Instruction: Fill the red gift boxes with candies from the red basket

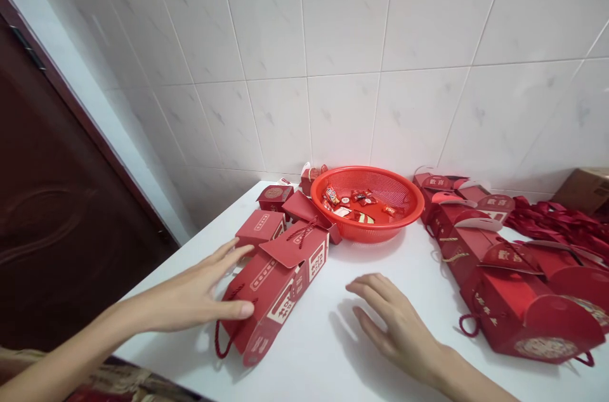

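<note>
My left hand (209, 291) is at a red gift box (264, 291) with gold lettering and cord handles. Its thumb is over the near part of the box and its fingers spread toward the far side; whether they touch cannot be made out. Behind that box, a smaller red box (261, 227) sits by my fingertips. To the right, my right hand (387, 326) hovers over the white table (304, 357), fingers apart and holding nothing. Beyond both hands stands a red plastic basket (368, 232) with several wrapped sweets (364, 197) inside.
Several red gift boxes (528, 313) with rounded flaps fill the table's right side. Dark red ribbon (561, 221) and a cardboard box (583, 193) lie behind them. A tiled wall (342, 116) borders the back. A dark door (61, 212) is at left, past the table edge.
</note>
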Motion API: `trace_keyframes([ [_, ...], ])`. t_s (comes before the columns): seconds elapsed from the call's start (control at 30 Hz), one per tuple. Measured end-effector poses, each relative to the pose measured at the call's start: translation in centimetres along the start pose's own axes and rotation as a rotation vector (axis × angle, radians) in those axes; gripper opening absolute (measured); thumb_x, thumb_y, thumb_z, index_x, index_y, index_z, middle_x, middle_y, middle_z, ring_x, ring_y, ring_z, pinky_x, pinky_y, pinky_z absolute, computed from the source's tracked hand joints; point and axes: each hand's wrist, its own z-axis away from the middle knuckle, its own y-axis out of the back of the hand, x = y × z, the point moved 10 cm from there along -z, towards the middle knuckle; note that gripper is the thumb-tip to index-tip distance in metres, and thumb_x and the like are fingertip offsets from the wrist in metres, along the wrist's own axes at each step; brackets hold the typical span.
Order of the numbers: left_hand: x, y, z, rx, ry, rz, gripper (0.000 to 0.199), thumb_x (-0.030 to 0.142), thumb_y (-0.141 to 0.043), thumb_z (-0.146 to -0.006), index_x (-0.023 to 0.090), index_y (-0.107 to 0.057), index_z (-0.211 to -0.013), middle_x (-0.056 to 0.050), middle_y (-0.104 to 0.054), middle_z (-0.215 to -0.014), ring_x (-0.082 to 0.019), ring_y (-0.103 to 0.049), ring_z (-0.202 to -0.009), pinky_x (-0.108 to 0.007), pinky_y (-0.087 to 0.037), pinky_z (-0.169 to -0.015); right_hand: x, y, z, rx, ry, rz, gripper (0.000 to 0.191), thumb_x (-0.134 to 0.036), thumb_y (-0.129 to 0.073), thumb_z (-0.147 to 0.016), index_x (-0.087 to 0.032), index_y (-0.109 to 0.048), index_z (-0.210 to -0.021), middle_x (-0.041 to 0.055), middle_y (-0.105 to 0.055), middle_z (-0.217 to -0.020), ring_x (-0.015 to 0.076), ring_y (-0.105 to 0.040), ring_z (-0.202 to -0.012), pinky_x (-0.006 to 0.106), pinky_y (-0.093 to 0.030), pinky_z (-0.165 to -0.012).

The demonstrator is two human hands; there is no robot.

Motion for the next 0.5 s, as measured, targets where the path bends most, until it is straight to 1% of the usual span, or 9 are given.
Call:
trace_keyframes([
  [0.07,0.7,-1.1,0.4,-0.008,-0.023,-0.013,0.107,0.073,-0.067,-0.071,0.022,-0.029,-0.158,-0.015,-0.036,-0.159,-0.04,-0.028,-0.147,-0.048,-0.035,-0.116,-0.8,-0.7,-2.7,0.009,0.041,0.093,0.025,-0.015,-0.048,-0.096,-0.018,-0.056,-0.12,0.0127,-0.066,-0.107,0.0236,-0.059,-0.093,0.037,-0.05,-0.077],
  [0.13,1.4,-1.4,0.6,-0.014,-0.07,0.025,0.101,0.071,-0.064,-0.075,0.023,-0.031,-0.157,-0.013,-0.038,-0.158,-0.038,-0.033,-0.146,-0.045,-0.038,-0.115,-1.6,-1.7,-5.7,0.017,0.069,0.174,0.021,-0.017,-0.053,-0.095,-0.017,-0.058,-0.115,0.0113,-0.066,-0.104,0.0231,-0.056,-0.09,0.035,-0.045,-0.076],
  [0.2,1.7,-1.4,0.7,-0.027,-0.105,0.094,0.088,0.068,-0.062,-0.08,0.025,-0.04,-0.153,-0.011,-0.041,-0.157,-0.034,-0.041,-0.142,-0.039,-0.039,-0.113,-2.3,-3.1,-8.3,0.005,0.084,0.245,0.011,-0.023,-0.058,-0.095,-0.018,-0.061,-0.104,0.009,-0.066,-0.097,0.022,-0.054,-0.087,0.034,-0.04,-0.076],
  [0.23,1.5,-1.3,0.7,-0.027,-0.109,0.13,0.082,0.066,-0.062,-0.081,0.025,-0.045,-0.15,-0.009,-0.044,-0.155,-0.032,-0.045,-0.139,-0.037,-0.04,-0.112,-2.6,-3.9,-9.4,-0.015,0.092,0.283,0.011,-0.027,-0.058,-0.096,-0.018,-0.062,-0.099,0.008,-0.065,-0.094,0.0212,-0.053,-0.085,0.033,-0.038,-0.076],
  [0.27,1.2,-1.1,0.8,-0.023,-0.106,0.164,0.075,0.063,-0.062,-0.082,0.026,-0.051,-0.145,-0.008,-0.049,-0.152,-0.031,-0.049,-0.136,-0.036,-0.041,-0.111,-2.8,-4.5,-10.2,-0.025,0.097,0.324,0.015,-0.031,-0.057,-0.097,-0.018,-0.063,-0.093,0.007,-0.064,-0.089,0.0206,-0.052,-0.082,0.033,-0.036,-0.076],
  [0.33,0.5,-0.9,1.0,-0.014,-0.092,0.226,0.058,0.058,-0.06,-0.084,0.025,-0.063,-0.131,-0.007,-0.061,-0.139,-0.029,-0.057,-0.127,-0.033,-0.043,-0.107,-3.0,-5.5,-11.3,-0.035,0.097,0.381,0.023,-0.031,-0.054,-0.1,-0.018,-0.062,-0.083,0.0062,-0.062,-0.083,0.0201,-0.051,-0.079,0.033,-0.033,-0.076],
  [0.4,-0.1,-1.2,1.2,-0.026,-0.069,0.261,0.042,0.054,-0.055,-0.087,0.023,-0.072,-0.11,-0.005,-0.073,-0.117,-0.028,-0.065,-0.11,-0.032,-0.048,-0.097,-3.0,-5.9,-11.9,-0.034,0.096,0.4,0.026,-0.027,-0.053,-0.101,-0.017,-0.061,-0.078,0.0061,-0.062,-0.08,0.0199,-0.051,-0.079,0.034,-0.03,-0.075],
  [0.47,-0.3,-1.6,1.4,-0.052,-0.068,0.257,0.037,0.05,-0.048,-0.089,0.022,-0.073,-0.089,-0.004,-0.076,-0.095,-0.025,-0.068,-0.093,-0.029,-0.05,-0.087,-3.1,-6.0,-12.3,-0.037,0.102,0.395,0.028,-0.026,-0.053,-0.101,-0.017,-0.061,-0.076,0.0056,-0.061,-0.078,0.0191,-0.051,-0.077,0.034,-0.029,-0.075],
  [0.5,-0.2,-1.8,1.5,-0.061,-0.08,0.238,0.038,0.048,-0.046,-0.09,0.021,-0.072,-0.082,-0.003,-0.075,-0.089,-0.024,-0.068,-0.088,-0.027,-0.05,-0.084,-3.1,-6.0,-12.5,-0.041,0.104,0.39,0.028,-0.025,-0.053,-0.1,-0.017,-0.061,-0.075,0.0051,-0.061,-0.077,0.0184,-0.051,-0.076,0.034,-0.029,-0.075],
])
